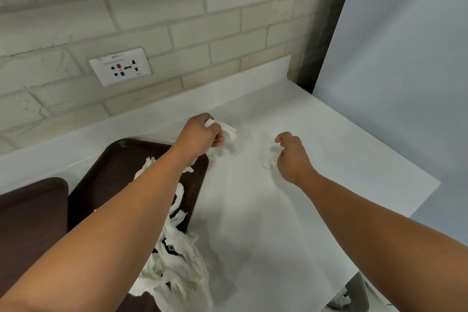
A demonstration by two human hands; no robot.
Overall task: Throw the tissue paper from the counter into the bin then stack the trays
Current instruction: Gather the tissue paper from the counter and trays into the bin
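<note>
My left hand (202, 138) grips a strip of white tissue paper (229, 130) at the back of the white counter (266, 210). My right hand (293, 157) has curled fingers over another crumpled tissue piece (269, 161) lying on the counter; whether it grips the piece I cannot tell. A dark brown tray (119, 167) lies left of the hands under my left forearm, with several torn tissue strips (174, 248) piled on it and spilling over its right edge. A second dark tray (30, 223) sits at the far left.
A brick wall with a white socket plate (120, 66) backs the counter. A pale panel (392, 71) stands at the right end of the counter. Below the counter's front right corner, a bin opening (352, 296) with tissue inside shows.
</note>
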